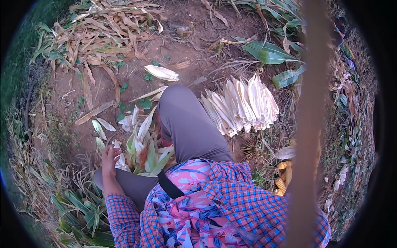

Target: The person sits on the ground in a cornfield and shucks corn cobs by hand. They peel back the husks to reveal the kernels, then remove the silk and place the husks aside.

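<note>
My left hand (110, 159) is above my bent left knee, fingers spread a little and nothing seen in them. Just beyond its fingertips lies a pale corn husk (121, 156), beside a loose heap of green and white husks (152, 159) between my legs; whether they touch cannot be told. My right sleeve (248, 189) reaches off to the right, and the hand is out of sight behind a blurred brown strip (310, 93). Near that sleeve lie several yellow corn cobs (280, 184). Past my raised right knee, flattened dry husks (242, 104) are laid in an overlapping row.
A single pale husk (162, 73) rests on bare soil ahead of my knee. Dry brown leaves (102, 37) are piled at the far left. Green corn leaves (266, 52) spread at the upper right, and more green leaves (83, 210) grow or lie by my left elbow.
</note>
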A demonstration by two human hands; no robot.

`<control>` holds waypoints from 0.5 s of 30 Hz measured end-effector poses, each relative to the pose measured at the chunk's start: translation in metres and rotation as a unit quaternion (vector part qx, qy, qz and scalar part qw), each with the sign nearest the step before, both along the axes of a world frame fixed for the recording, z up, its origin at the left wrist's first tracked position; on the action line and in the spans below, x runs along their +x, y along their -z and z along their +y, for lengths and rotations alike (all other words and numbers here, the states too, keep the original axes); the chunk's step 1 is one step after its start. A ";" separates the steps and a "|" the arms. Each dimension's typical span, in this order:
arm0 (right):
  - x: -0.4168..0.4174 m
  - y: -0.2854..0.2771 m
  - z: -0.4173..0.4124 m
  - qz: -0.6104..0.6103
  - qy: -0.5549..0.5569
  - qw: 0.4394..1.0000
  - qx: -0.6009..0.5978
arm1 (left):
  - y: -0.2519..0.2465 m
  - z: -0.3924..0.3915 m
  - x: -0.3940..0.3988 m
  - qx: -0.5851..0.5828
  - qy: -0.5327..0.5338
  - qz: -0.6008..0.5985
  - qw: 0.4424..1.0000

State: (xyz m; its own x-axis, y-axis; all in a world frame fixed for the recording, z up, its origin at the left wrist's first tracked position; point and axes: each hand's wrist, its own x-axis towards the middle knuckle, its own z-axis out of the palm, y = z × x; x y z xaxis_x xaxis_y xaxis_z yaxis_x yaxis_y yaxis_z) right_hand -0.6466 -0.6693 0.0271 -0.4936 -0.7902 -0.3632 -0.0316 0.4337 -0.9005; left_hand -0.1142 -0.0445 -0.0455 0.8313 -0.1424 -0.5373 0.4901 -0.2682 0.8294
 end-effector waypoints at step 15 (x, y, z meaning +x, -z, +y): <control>0.376 -0.071 0.138 -0.441 -0.628 0.640 0.029 | -0.090 -0.038 -0.048 -0.072 0.090 -0.089 0.989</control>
State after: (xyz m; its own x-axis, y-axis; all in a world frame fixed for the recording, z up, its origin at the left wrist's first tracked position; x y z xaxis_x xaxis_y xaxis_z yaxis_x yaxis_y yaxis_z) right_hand -0.2703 -0.5310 0.0977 0.9360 -0.3343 -0.1104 0.1203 0.5985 -0.7920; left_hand -0.1622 -0.0828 0.0443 0.8656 -0.3603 -0.3476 0.2876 -0.2105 0.9343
